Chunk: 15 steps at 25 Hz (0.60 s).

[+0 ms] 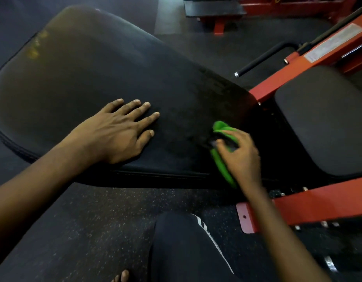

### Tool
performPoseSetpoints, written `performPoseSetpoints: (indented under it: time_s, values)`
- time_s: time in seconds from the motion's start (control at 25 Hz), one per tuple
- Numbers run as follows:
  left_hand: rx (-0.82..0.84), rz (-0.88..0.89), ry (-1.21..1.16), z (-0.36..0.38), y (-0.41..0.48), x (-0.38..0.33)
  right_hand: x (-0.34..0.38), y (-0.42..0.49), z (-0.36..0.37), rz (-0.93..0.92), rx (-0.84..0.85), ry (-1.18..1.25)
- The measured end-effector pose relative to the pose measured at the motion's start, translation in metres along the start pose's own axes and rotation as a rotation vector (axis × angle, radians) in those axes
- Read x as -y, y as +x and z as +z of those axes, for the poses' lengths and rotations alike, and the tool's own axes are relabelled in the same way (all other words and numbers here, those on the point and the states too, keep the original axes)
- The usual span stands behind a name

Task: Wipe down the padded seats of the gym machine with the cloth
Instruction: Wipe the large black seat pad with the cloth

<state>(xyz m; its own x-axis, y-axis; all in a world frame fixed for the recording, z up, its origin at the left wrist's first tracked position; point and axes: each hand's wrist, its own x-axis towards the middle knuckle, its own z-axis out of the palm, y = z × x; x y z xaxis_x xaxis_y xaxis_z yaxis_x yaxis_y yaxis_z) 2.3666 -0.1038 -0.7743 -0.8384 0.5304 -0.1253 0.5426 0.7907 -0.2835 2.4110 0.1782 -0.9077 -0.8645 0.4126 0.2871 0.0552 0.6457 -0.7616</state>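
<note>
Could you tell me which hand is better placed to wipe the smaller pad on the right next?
Right. The right hand grips the green cloth at the narrow end of the large pad, nearest the smaller pad. The left hand rests flat on the large pad, farther off, without cloth.

Hidden, cropped and smeared parts around the gym machine's pads

The right hand [240,153] is motion-blurred and covers the middle of the green cloth [221,166], so its fingertips and the cloth's folds cannot be made out. The large pad [94,68] runs off the left edge and the smaller seat pad [328,123] off the right. The white label [334,43] on the red frame [318,202] and the yellowish marks [36,44] on the large pad are too smeared to read. Toes [122,276] are cut by the bottom edge.
</note>
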Motion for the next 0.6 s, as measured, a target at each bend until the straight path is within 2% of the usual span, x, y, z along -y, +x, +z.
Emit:
performPoseSetpoints:
  time_s: [0.08,0.12,0.16,0.32,0.36,0.44,0.52,0.6]
  values:
    - [-0.008,-0.009,-0.016,-0.003,-0.002,0.000,-0.027,0.021,-0.014,0.265,-0.004,-0.086]
    - [-0.015,-0.030,-0.013,-0.007,-0.006,0.002,-0.019,0.021,-0.012,0.310,0.000,-0.097]
    - [-0.024,-0.061,0.008,-0.009,-0.011,0.008,0.004,0.016,-0.005,0.264,0.009,-0.085]
    - [-0.020,-0.169,0.028,-0.015,-0.033,0.036,0.130,-0.031,0.045,-0.229,0.077,0.066]
    - [-0.011,-0.172,0.031,-0.016,-0.035,0.038,0.142,-0.035,0.050,-0.306,0.115,0.099]
    - [-0.001,-0.175,0.047,-0.015,-0.036,0.035,0.126,-0.015,0.048,-0.348,0.158,0.148]
    - [-0.013,-0.173,0.057,-0.015,-0.036,0.031,0.072,0.028,0.044,-0.223,0.112,0.069]
    - [-0.022,-0.177,0.050,-0.015,-0.037,0.030,0.027,0.076,0.036,0.057,0.078,-0.074]
